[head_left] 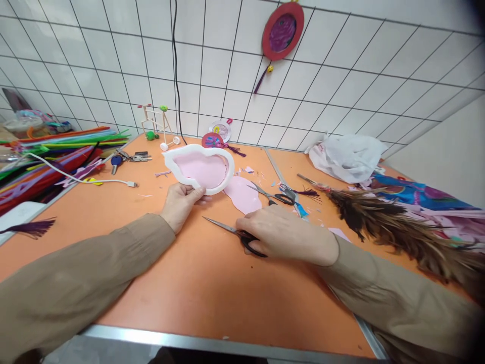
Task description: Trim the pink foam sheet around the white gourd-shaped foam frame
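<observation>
My left hand [181,202] holds a white cloud-shaped frame [178,172] by its near edge, tilted up off the orange table [197,283]; a pink sheet [204,169] fills the frame. My right hand [280,233] grips black-handled scissors [227,228] lying low over the table, blades closed and pointing left toward the frame. A pink foam cut-out [242,194] lies just beyond my right hand.
A second pair of scissors [271,196] lies behind the cut-out. A feather duster [382,217], white plastic bag [346,156] and colourful fabric [413,194] fill the right. Pipe cleaners [56,151], a white cable [94,180], keys [127,157] and a stick model [157,126] sit left.
</observation>
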